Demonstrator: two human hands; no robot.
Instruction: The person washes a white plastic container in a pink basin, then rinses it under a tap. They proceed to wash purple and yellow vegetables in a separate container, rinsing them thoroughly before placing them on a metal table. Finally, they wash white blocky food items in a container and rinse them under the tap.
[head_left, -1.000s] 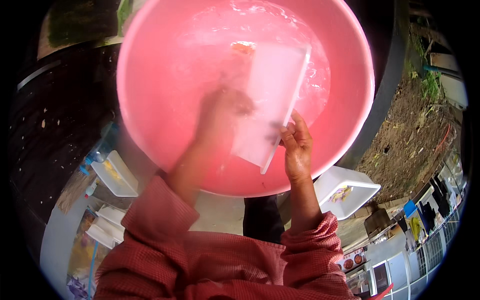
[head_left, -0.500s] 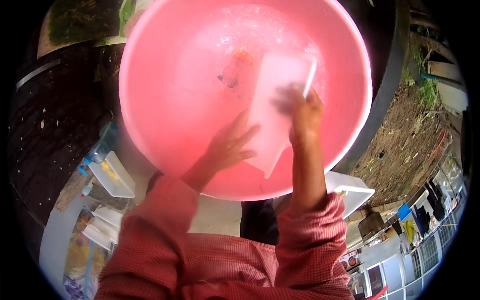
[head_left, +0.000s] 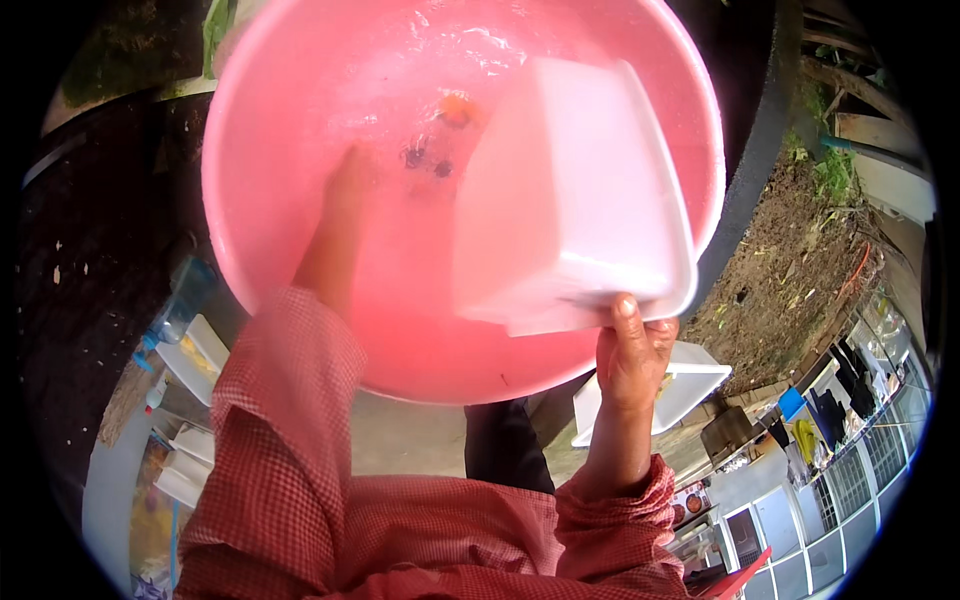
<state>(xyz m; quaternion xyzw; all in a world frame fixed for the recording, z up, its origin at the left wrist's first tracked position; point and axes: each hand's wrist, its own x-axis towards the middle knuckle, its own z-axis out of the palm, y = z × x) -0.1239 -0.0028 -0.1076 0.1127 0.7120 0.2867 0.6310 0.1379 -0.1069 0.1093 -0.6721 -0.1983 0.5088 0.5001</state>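
In front of me is a large round pink basin (head_left: 222, 190) with water in it. My right hand (head_left: 636, 352) grips a white rectangular plastic tub (head_left: 610, 190) by its near rim, thumb on the outside. The tub is tilted over the right half of the basin, its underside and walls facing up toward me. My left hand (head_left: 345, 190) reaches into the left part of the basin; its fingers are blurred and cannot be made out. Between hand and tub, an orange spot (head_left: 455, 110) and several dark bits (head_left: 415, 157) show in the water.
Another white tub (head_left: 690, 385) stands just outside the basin at the near right. On the left are a white tub with something yellow (head_left: 195, 358) and a clear bluish container (head_left: 182, 300). Bare soil (head_left: 755, 270) lies to the right.
The white tub has been turned and raised toward the right. My right hand has shifted down to its near rim; my left hand has left the tub's side and moved left into the basin.
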